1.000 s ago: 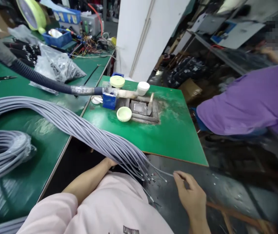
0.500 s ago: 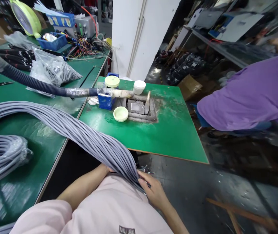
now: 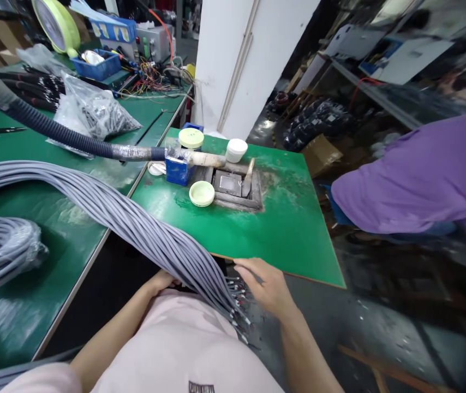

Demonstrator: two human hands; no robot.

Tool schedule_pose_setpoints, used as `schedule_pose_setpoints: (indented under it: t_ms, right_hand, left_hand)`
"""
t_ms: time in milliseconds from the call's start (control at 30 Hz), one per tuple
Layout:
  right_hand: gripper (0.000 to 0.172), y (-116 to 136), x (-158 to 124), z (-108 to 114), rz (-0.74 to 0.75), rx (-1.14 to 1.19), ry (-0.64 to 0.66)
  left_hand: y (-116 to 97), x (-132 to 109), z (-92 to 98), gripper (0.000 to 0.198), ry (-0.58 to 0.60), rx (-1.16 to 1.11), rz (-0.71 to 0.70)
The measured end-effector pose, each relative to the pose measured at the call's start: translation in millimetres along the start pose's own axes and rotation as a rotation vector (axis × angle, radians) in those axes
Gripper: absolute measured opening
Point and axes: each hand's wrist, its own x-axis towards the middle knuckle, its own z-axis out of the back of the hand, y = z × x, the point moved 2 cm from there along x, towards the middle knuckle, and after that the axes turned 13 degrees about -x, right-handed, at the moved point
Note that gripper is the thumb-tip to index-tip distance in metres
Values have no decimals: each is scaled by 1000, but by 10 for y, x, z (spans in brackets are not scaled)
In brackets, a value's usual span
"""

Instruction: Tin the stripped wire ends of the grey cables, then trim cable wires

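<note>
A thick bundle of grey cables (image 3: 151, 234) runs from the left bench down across my lap. Its cut ends (image 3: 239, 308) fan out with small white and red wire tips. My left hand (image 3: 162, 281) is against the underside of the bundle, its fingers curled beneath and mostly hidden. To the right of the cable ends, my right hand (image 3: 269, 286) is off the bundle, thumb and fingers apart, with nothing visible in it. Its fingertips are at the front edge of the green board (image 3: 298, 248).
On the board are a recessed solder pot (image 3: 230, 184), a scraper (image 3: 248, 177), a pale green dish (image 3: 202, 194), a white tub (image 3: 237, 149) and a ribbed hose (image 3: 77, 143). A coiled cable (image 3: 4, 251) lies left. A person in purple (image 3: 417, 174) is at right.
My right hand has let go of the bundle's end and moved up and right to the board's edge. The cable ends now show. My left hand has shifted slightly left.
</note>
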Motion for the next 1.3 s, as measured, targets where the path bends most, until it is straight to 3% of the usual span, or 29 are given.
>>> schedule_pose_setpoints:
  t_ms: [100,200,367,467,567,667,800,967,1133,1300]
  right_hand:
    - [26,-123,393,280,14,-100,-63]
    - [27,-388,1070,530,-2,-254,-89]
    - [38,-921,2477,624,-119,-527,121]
    - [53,-1103,3108,531,-189,-577,193]
    - [70,-1181,3485,388,-223,-591,258]
    - [79,-1231,3691,255,-246,-607,329]
    - [77,-1303,3814,158,-288,-627,398]
    - [64,-1347,3803,201,-305,-634,361]
    - [57,-1274,3706,448,-262,-568,300]
    - [67,-858,3292,905,-119,-409,199]
  left_hand:
    - [-75,-108,97,16,10,152,-6]
    - [-212,-294,126,18,88,274,-38]
    - [-466,-821,185,34,70,607,-153]
    - [-588,-1188,239,40,110,420,-206]
    - [-677,-1416,300,38,136,181,-271]
    - [-748,-1450,353,36,132,-1,-337]
    - [-885,-1344,354,38,130,-146,-404]
    - [-1151,-1215,151,37,318,-277,-486]
    - [-1445,-1058,-187,31,471,-394,-521]
    - [-1747,-779,-450,46,371,-548,-592]
